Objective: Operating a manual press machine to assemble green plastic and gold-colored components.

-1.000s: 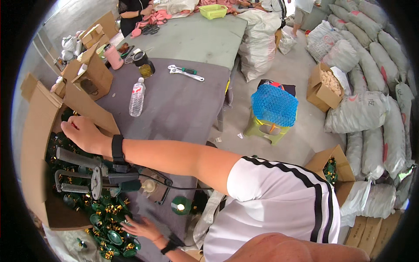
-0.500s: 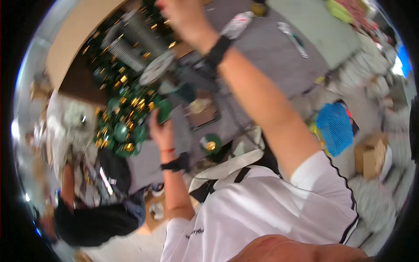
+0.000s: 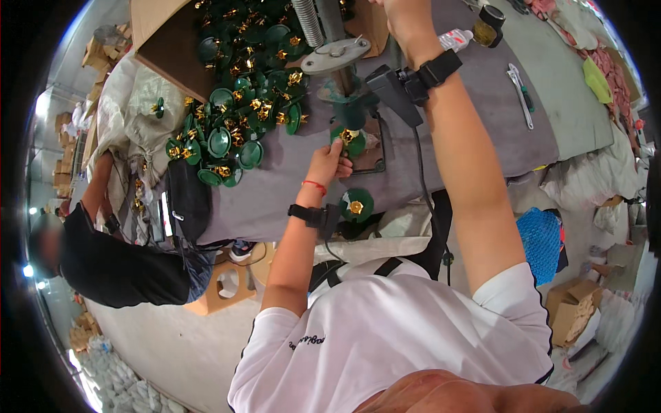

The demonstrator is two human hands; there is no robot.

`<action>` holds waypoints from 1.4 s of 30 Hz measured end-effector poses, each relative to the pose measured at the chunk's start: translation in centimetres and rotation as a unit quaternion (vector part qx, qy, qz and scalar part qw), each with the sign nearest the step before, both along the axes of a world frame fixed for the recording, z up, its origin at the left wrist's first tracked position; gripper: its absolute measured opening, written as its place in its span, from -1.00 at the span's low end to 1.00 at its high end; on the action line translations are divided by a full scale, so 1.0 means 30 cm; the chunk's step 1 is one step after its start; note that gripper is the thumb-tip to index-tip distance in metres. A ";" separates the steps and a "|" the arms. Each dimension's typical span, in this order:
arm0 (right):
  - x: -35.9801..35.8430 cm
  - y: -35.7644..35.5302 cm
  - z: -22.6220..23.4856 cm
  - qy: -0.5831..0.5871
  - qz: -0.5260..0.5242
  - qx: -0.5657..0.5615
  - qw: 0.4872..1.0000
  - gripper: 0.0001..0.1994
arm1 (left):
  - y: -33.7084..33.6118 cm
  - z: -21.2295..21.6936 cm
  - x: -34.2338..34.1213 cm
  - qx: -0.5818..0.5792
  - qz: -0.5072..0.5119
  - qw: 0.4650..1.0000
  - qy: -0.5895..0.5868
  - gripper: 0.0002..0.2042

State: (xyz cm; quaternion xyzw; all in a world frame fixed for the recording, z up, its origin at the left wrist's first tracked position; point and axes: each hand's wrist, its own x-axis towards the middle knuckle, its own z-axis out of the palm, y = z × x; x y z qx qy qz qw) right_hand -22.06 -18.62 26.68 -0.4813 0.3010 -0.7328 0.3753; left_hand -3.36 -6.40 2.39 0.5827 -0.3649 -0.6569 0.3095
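Observation:
My left hand [image 3: 329, 165] pinches the near edge of a green disc with a gold-coloured pronged piece [image 3: 348, 140], fingers closed. The disc sits under the head of a bench press [image 3: 349, 113], over its square base [image 3: 375, 155]. My right arm stretches up past the press, and my right hand [image 3: 407, 26] is at the top edge of the picture. Its fingers are mostly cut off, so what they touch is hidden. Another green disc with a gold centre [image 3: 356, 205] lies by the table's near edge, close to my left wrist.
A big pile of green discs with gold pieces [image 3: 241, 110] spills from a cardboard box [image 3: 162, 51] on the grey-covered table [image 3: 275, 199]. At right lie an adjustable wrench [image 3: 520, 96], a white bottle [image 3: 456, 39] and a dark jar [image 3: 489, 27]. A co-worker [image 3: 127, 258] is at left.
My left hand has brought a green disc from beside the pile to under the press. My right hand stays raised at the top. The view has shifted and sharpened.

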 end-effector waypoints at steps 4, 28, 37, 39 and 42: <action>-0.001 -0.014 -0.019 0.014 0.000 0.010 1.000 -0.60 | 0.000 0.013 -0.016 -0.211 -0.115 0.879 -0.412 -0.52; -0.082 0.546 -0.177 0.285 -0.125 -0.215 0.926 -0.66 | -0.056 -0.110 -0.074 -0.440 -0.073 0.853 -0.269 -0.53; 0.006 -0.036 0.015 0.053 -0.058 -0.026 0.997 -0.60 | 0.337 -0.024 0.041 -0.439 -0.271 0.788 -0.336 -0.56; -0.014 -0.049 -0.008 0.052 -0.051 -0.033 0.997 -0.60 | 0.367 -0.029 0.121 -0.482 -0.176 0.788 -0.341 -0.56; -0.019 -0.033 -0.007 0.055 -0.057 -0.045 0.996 -0.60 | 0.228 -0.033 0.293 -0.497 -0.009 0.715 -0.491 -0.66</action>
